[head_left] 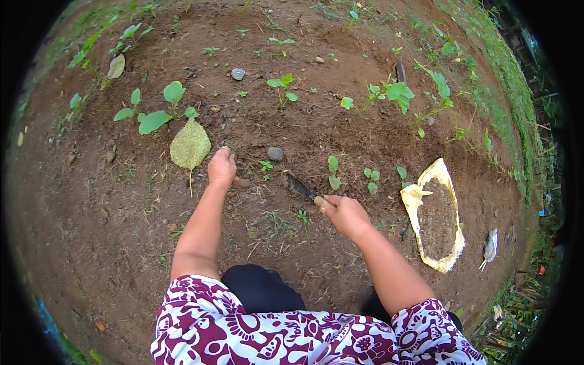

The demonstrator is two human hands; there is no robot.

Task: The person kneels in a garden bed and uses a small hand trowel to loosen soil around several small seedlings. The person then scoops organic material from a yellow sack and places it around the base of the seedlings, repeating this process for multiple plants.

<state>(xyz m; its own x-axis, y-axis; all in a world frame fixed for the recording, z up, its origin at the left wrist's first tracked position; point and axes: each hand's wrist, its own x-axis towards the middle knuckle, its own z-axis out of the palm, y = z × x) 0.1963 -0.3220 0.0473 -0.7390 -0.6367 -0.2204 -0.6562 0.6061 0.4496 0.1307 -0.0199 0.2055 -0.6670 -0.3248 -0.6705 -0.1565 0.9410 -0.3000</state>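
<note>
My right hand (347, 216) grips the light wooden handle of a small garden trowel (299, 186). Its dark blade points up and left, with the tip at the brown soil. Over bare ground to the left is my left hand (222, 167), fingers curled together. A tiny pale green bit shows at its fingertips, too small to tell what it is or whether it is held. A large dry yellowish leaf (190, 143) lies just left of that hand. Between the hands are a grey stone (275, 153) and a small green weed (266, 166). Young seedlings (334, 172) grow beyond the trowel.
At the right lies an open pale yellow sack (413, 212) holding dry brown material. A grey-white crumpled piece (490, 248) is beside it. Broad-leaved seedlings (154, 122) stand at the left, more plants (398, 95) at the upper right. Another stone (237, 74) lies farther off.
</note>
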